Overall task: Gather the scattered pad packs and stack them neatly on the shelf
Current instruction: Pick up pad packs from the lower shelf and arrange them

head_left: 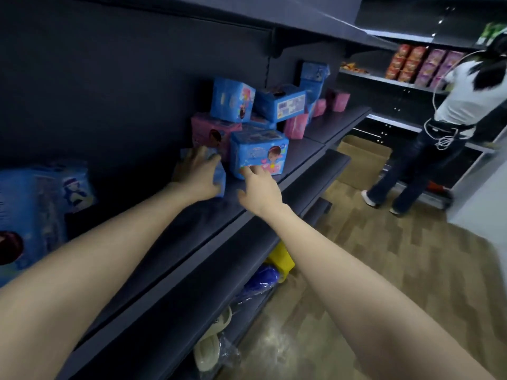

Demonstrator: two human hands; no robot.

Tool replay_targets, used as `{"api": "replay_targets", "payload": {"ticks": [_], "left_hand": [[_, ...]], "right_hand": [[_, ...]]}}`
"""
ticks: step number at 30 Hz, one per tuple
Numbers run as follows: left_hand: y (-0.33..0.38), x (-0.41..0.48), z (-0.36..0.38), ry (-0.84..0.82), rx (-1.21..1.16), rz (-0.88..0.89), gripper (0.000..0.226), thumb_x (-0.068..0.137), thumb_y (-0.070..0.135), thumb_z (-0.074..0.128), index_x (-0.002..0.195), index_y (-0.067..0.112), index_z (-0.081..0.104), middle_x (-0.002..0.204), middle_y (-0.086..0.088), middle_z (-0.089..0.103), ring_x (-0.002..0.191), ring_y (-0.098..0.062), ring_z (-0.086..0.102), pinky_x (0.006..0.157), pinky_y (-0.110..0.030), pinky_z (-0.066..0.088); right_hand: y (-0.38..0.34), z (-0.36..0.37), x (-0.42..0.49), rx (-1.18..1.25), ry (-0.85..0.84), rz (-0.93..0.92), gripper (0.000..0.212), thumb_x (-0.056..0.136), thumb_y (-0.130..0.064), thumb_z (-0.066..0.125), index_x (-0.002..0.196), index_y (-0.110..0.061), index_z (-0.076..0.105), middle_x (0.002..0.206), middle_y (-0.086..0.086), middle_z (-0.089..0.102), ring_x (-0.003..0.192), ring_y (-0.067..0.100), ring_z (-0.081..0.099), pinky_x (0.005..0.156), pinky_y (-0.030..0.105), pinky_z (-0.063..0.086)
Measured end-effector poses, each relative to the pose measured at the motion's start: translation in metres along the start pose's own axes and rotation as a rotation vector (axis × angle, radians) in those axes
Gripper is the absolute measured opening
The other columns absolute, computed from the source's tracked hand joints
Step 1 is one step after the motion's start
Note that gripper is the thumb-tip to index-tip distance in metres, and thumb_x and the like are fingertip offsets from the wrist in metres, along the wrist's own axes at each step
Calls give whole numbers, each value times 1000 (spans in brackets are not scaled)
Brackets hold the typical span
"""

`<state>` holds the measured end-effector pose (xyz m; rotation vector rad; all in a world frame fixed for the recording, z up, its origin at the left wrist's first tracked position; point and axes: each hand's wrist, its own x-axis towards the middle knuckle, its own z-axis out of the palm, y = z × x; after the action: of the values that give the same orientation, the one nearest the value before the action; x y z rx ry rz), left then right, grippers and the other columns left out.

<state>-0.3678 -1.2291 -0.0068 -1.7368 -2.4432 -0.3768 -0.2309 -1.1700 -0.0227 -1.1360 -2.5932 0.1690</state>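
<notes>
The long dark grey metal shelf [192,229] carries a large soft blue plastic pad pack [41,209] at its left end. Further right is an untidy heap of blue and pink pad packs [277,104], some tilted, some resting on others. At the heap's near edge a square blue pack with a cartoon print [259,152] stands beside a pink pack [211,133]. The right hand [262,189] is released, its straight fingertips touching that blue pack's lower front, and the left hand [196,172] grasps a small light-blue pack [220,178] lying on the shelf.
</notes>
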Motion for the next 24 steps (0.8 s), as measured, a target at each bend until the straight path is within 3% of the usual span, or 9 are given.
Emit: {"api": "replay_targets", "payload": {"ticks": [5, 9, 13, 18, 24], "left_hand": [[-20, 8, 7, -169, 4, -222, 79, 80, 31, 66, 146, 25, 21, 145, -6, 17, 130, -31, 25, 100, -42, 38], [-29, 7, 10, -195, -98, -376, 85, 76, 28, 71, 145, 25, 19, 138, -10, 29, 119, -31, 42, 85, -37, 45], [-30, 3, 14, -101, -310, -438, 85, 75, 19, 70, 145, 26, 22, 124, -9, 54, 105, -25, 57, 78, -31, 48], [-35, -12, 14, 68, -269, -461, 76, 79, 17, 69, 143, 24, 29, 127, -9, 56, 109, -25, 57, 76, -24, 42], [-59, -39, 3, 173, -217, -559, 73, 79, 16, 70, 142, 19, 33, 127, -12, 56, 110, -27, 57, 86, -33, 48]], "right_hand": [[-9, 13, 39, 58, -59, -155, 59, 84, -22, 60, 139, -13, 39, 130, 17, 44, 120, 37, 40, 99, 42, 38], [-13, 24, 61, 198, -172, -220, 69, 84, -23, 62, 145, -19, 30, 138, 16, 34, 120, 40, 43, 99, 41, 40], [-19, 29, 73, 324, -241, -249, 73, 84, -19, 63, 146, -18, 25, 141, 16, 28, 116, 38, 49, 95, 38, 44], [-38, 37, 81, 364, -235, -332, 70, 83, -21, 64, 144, -19, 31, 140, 14, 29, 115, 38, 50, 97, 41, 45], [-79, 46, 79, 514, -284, -438, 61, 84, -14, 61, 139, -23, 37, 135, 8, 31, 114, 32, 50, 97, 39, 46]]}}
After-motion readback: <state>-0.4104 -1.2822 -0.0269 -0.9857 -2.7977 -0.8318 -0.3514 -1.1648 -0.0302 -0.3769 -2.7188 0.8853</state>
